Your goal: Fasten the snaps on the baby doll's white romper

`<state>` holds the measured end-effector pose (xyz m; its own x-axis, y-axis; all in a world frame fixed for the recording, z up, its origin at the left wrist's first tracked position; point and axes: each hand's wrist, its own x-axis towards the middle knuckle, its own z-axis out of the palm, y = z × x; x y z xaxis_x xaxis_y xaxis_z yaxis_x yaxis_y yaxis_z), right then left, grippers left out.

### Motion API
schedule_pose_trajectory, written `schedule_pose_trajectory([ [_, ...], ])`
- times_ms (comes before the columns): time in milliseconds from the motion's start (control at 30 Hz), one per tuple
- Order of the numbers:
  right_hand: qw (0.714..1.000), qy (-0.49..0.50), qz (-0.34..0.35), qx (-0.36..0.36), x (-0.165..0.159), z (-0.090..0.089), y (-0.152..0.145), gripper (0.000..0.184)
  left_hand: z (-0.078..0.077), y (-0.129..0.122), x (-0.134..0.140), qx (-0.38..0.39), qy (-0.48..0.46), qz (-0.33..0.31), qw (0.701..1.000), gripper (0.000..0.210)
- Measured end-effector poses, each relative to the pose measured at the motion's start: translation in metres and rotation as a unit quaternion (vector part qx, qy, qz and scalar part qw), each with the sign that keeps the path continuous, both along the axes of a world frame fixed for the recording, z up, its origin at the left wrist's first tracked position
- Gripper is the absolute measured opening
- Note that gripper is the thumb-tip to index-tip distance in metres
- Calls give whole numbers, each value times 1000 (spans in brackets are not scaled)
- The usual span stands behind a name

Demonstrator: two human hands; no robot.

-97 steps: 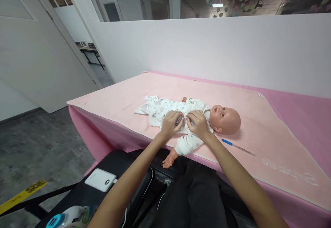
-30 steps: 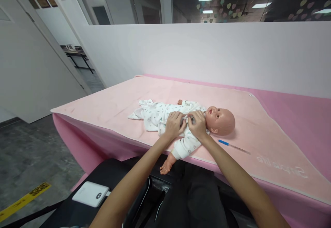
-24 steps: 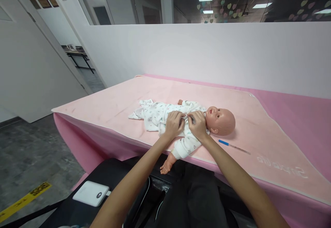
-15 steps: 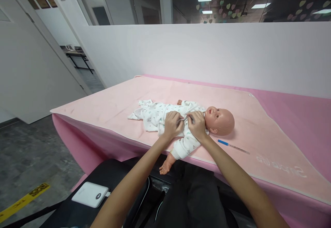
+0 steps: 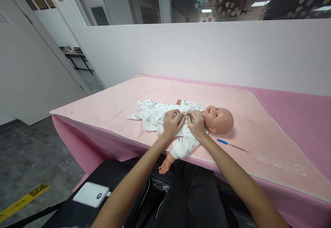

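A baby doll lies on its back, head to the right, in a white printed baby garment. Over its chest my left hand is closed, its fingertips pinching a thin white tie of the garment. Just to the right, below the doll's chin, my right hand is also closed, thumb and fingers pinched on the tie. The fingertips of both hands almost meet, and the tie itself is mostly hidden between them. One sleeved arm of the doll reaches toward me, its hand hanging past the table edge.
A blue-capped pen lies right of the doll on the pale pink cloth. A white wall rises behind the table. On a black seat at the lower left sits a white power bank.
My fingertips have drawn slightly closer together over the doll's chest, and less of the white tie shows between them. The doll and pen stay in place.
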<state>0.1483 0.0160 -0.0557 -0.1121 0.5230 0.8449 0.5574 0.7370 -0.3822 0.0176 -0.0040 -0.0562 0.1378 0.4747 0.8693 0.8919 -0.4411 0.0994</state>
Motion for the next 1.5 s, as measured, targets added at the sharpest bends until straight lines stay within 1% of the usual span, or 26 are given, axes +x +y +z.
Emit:
schedule_pose_trajectory([
  [67,1000,-8,-1,-4,0,0,0,15,1,0,-1,-18,8,2,1000,14],
  [133,1000,-19,-2,-4,0,1,0,15,3,-1,-6,-33,37,-5,999,16],
  [233,999,-46,-14,2,0,2,-1,17,5,-6,-25,-52,109,-30,992,23],
  [267,998,-62,-21,9,0,2,-2,19,5,-9,-33,-60,119,-30,991,26],
  [333,992,-111,-33,39,-1,5,-6,25,5,-13,-49,-85,91,-18,992,27],
  [433,976,-191,-28,97,-7,11,-14,27,2,-18,-63,-119,17,-18,993,17],
  [533,957,-258,15,133,-18,15,-16,22,1,-20,-63,-123,7,-29,992,13],
  [600,950,-278,36,136,-25,16,-12,19,2,-20,-59,-117,10,-28,993,14],
  [767,975,-205,31,80,-28,11,-4,15,3,-23,-55,-110,-1,-16,994,20],
  [900,982,-173,44,60,-23,9,-7,11,5,-25,-54,-117,23,-21,993,29],
  [1000,988,-136,63,36,-22,9,-10,11,6,-25,-53,-124,49,-32,991,29],
  [1100,991,-105,77,30,-22,10,-11,10,7,-26,-53,-125,52,-34,990,28],
  [1233,991,-100,82,36,-22,10,-11,10,7,-27,-53,-111,49,-36,992,24],
  [1333,992,-96,74,24,-22,9,-10,12,7,-27,-53,-103,50,-39,993,23],
  [1500,994,-93,61,-2,-24,8,-8,12,5,-25,-52,-95,42,-11,995,30],
])
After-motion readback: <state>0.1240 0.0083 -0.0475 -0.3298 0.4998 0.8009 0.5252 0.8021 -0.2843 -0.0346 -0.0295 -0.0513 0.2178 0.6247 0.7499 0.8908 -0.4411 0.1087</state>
